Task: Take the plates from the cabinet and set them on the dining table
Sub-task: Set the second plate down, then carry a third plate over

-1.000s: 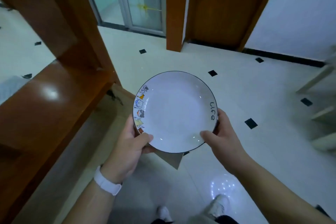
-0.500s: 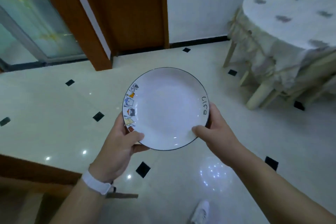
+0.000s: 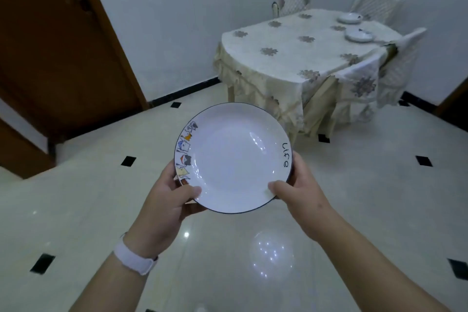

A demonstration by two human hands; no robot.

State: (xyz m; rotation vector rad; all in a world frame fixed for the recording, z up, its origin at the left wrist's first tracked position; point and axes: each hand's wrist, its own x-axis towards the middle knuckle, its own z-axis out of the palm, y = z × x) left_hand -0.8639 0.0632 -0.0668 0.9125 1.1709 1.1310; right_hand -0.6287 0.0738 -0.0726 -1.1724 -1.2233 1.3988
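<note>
The person carries a white plate (image 3: pixel 234 157) level at waist height over the glossy tiled floor (image 3: pixel 76 210), left hand (image 3: pixel 164 200) and right hand (image 3: pixel 301 192) each clamped on the near rim, thumbs on top. The dining table (image 3: pixel 291 53) stands well ahead, two plates (image 3: pixel 354 28) already laid on its far side. Only the near edge is gripped, so a stumble on that slick floor could tip the plate forward and drop it.

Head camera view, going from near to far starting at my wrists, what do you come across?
White wristband → left hand and right hand → held plate → dining table → nearer plate on the table → farther plate on the table → chair by the wall.
</note>
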